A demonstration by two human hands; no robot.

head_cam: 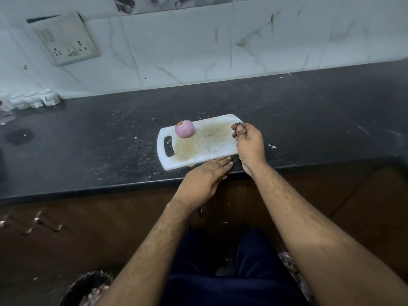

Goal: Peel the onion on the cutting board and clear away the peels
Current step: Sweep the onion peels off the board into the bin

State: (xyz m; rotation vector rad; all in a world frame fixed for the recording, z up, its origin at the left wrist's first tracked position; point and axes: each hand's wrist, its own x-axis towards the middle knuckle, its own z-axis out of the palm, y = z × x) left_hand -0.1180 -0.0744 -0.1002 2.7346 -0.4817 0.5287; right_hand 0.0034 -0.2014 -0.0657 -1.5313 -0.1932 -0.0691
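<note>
A peeled pink onion (184,128) sits on the far left part of the white cutting board (198,151), near its handle slot. My right hand (248,143) rests over the board's right end with its fingers curled in against the thumb; I see nothing in it. Palm down and flat, my left hand (205,180) lies at the counter's front edge, its fingertips touching the board's near edge. A few small peel scraps (192,165) lie by the board's front edge beside those fingertips. The board's surface is stained brown and bears no large peels.
The board lies on a black stone counter (88,140) against a tiled wall. Small peel bits (272,146) lie on the counter to the right of the board. White jars (35,99) stand at the far left. A bin with peels (88,288) is on the floor at lower left.
</note>
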